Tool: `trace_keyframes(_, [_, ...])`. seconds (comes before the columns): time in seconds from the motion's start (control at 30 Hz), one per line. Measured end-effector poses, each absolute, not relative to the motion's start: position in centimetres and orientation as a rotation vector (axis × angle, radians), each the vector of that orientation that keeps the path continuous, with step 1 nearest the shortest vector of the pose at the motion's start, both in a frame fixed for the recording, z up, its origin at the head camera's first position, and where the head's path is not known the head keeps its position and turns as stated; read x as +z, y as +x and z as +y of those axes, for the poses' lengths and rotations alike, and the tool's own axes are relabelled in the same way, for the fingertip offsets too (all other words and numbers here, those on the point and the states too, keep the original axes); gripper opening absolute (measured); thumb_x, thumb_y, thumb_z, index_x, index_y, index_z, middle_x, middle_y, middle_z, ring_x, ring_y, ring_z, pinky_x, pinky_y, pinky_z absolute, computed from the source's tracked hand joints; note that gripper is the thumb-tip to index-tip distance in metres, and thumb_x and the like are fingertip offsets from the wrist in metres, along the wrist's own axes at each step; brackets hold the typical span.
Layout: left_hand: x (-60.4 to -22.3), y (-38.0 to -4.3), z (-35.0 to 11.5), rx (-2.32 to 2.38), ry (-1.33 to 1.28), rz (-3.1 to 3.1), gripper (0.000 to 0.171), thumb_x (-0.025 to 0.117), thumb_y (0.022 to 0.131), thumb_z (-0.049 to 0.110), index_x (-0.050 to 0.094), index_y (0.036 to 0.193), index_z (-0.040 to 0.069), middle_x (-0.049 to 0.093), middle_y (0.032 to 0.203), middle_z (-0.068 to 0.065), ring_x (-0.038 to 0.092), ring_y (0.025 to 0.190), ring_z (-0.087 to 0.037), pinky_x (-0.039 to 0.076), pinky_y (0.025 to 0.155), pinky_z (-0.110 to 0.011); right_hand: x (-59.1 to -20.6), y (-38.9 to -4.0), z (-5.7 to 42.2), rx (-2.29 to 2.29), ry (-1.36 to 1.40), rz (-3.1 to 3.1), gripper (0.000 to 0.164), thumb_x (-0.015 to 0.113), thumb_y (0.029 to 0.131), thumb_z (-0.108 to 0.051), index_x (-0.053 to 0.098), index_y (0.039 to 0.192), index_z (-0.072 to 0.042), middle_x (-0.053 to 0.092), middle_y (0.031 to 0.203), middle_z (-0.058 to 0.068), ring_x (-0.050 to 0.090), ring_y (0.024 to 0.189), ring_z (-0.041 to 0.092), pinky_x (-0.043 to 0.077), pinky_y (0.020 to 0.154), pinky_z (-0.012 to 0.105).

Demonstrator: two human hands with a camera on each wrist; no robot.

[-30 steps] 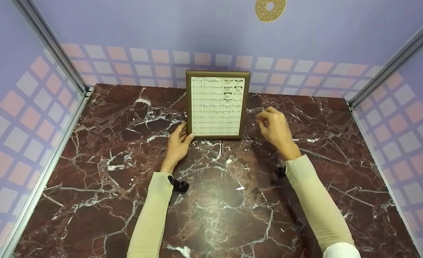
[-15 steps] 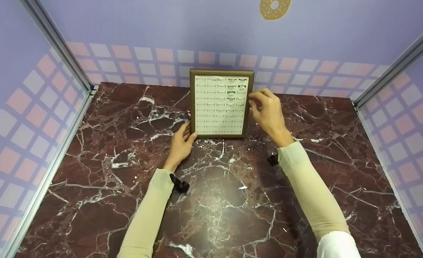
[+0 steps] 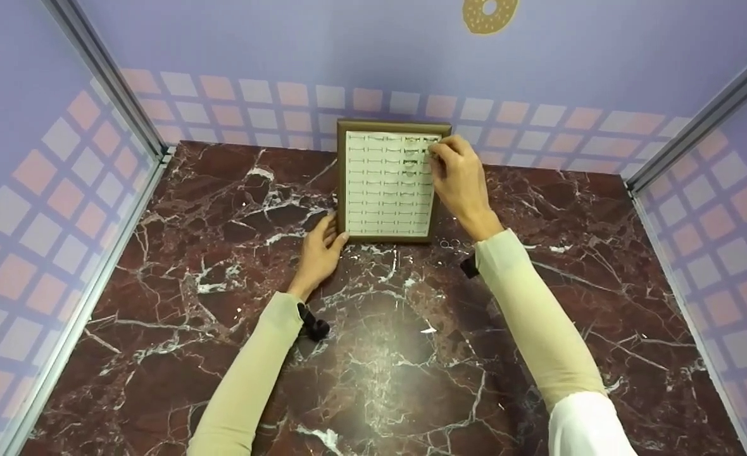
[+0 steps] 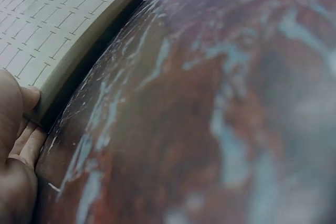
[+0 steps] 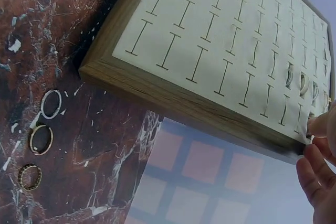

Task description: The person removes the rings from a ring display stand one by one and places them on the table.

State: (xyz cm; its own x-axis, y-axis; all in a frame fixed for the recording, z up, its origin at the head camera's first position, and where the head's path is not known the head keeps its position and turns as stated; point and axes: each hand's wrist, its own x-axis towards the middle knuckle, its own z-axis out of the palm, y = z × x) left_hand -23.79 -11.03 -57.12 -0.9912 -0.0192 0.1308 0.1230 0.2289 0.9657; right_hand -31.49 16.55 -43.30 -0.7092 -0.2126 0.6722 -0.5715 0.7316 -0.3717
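Observation:
A ring display board [image 3: 373, 190] with a brown wooden frame and rows of slits in pale padding stands upright near the back wall. My left hand [image 3: 318, 253] grips its lower left corner, thumb on the front and fingers at the side. My right hand [image 3: 459, 180] is at the upper right of the board, its thumb and fingers pinched together at a slot. The ring between those fingertips is almost wholly hidden. Several rings sit in slots near there, among them a silver ring [image 5: 290, 76] and a gold-toned ring [image 5: 304, 84].
On the marbled table [image 3: 373, 354], right of the board's foot, lie a silver ring [image 5: 51, 104], a plain gold-toned ring [image 5: 41, 140] and a beaded gold-toned ring [image 5: 30, 177]. A lilac wall [image 3: 253, 44] with pastel squares rises behind; side walls flank the table.
My right hand has moved up and left, from beside the board to its upper right slots. The left hand keeps its grip on the lower left corner.

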Motion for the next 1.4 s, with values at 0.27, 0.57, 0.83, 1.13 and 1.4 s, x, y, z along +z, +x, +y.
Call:
trace_keyframes(0.27, [-56.99,-23.98,-11.04,-1.853,-0.113,-2.379,0.057,0.065,0.107,0.008,0.045,0.159,-0.002,0.055,0.154,-0.027,0.056,0.143,-0.039,0.048,0.123,-0.040,-42.71,-31.68,16.09,0.691,0.571,-2.354,0.014,0.071,0.097,0.002,0.079,0.108,0.006,0.069,0.110,0.019,0.069,0.104,0.036,0.063,0.095,0.043])
trace_keyframes(0.57, [-57.10,-23.94,-11.04,-1.892,-0.108,-2.335,0.058,0.066,0.105,0.005,0.046,0.159,-0.002,0.056,0.154,-0.026,0.056,0.143,-0.039,0.049,0.123,-0.041,-42.44,-31.71,15.93,0.658,0.572,-2.380,0.013,0.066,0.098,0.007,0.076,0.106,0.006,0.068,0.111,0.019,0.067,0.105,0.038,0.062,0.096,0.044])
trace_keyframes(0.83, [-57.39,-23.93,-10.95,-1.895,-0.104,-2.321,0.055,0.066,0.105,0.005,0.048,0.156,-0.004,0.058,0.151,-0.027,0.058,0.141,-0.040,0.049,0.122,-0.040,-42.44,-31.40,15.87,0.665,0.556,-2.420,0.010,0.066,0.101,0.003,0.073,0.107,0.006,0.068,0.113,0.018,0.066,0.107,0.037,0.062,0.096,0.043])
trace_keyframes(1.13, [-57.39,-23.59,-10.93,-1.846,-0.099,-2.359,0.056,0.066,0.105,0.006,0.047,0.157,-0.005,0.056,0.152,-0.029,0.057,0.142,-0.042,0.050,0.122,-0.044,-42.76,-31.29,16.12,0.637,0.588,-2.408,0.010,0.062,0.104,0.002,0.070,0.108,0.005,0.067,0.112,0.019,0.065,0.104,0.038,0.061,0.093,0.045])
trace_keyframes(1.4, [-57.32,-23.79,-10.96,-1.874,-0.111,-2.331,0.055,0.066,0.105,0.004,0.047,0.157,-0.005,0.057,0.152,-0.028,0.057,0.142,-0.041,0.049,0.122,-0.044,-42.75,-31.13,16.26,0.636,0.600,-2.385,0.009,0.062,0.102,0.004,0.069,0.107,0.007,0.067,0.111,0.020,0.066,0.102,0.038,0.062,0.092,0.044])
